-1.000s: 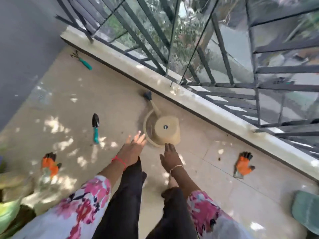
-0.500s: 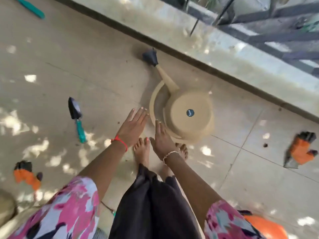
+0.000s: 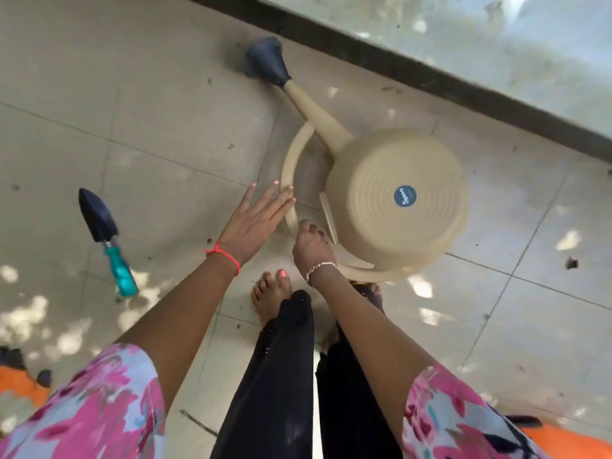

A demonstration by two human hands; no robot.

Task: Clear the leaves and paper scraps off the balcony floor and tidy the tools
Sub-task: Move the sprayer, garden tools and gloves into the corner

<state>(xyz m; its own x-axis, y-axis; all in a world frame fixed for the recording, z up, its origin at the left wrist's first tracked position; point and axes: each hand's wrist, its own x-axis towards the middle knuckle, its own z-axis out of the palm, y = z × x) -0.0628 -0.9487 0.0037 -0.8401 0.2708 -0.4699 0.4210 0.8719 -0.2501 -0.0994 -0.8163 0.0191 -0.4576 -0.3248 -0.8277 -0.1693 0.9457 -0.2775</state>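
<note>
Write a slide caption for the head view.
Right hand curls round the handle of an overturned beige watering can; open left hand touches it; trowel lies nearby.

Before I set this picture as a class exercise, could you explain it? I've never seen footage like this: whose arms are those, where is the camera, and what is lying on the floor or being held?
There is no machine here. A person works with two bare hands, and the single camera sits on their head, looking down past their arms and feet. On the pale tiled floor lies a beige plastic watering can, tipped over so its ribbed base with a round blue sticker faces up. The right hand curls its fingers round the can's hoop handle. The left hand is flat, fingers straight, with its fingertips at the same handle. To the left lies a dark-bladed, teal-handled trowel, untouched. Part of an orange glove shows in the lower left corner.
</note>
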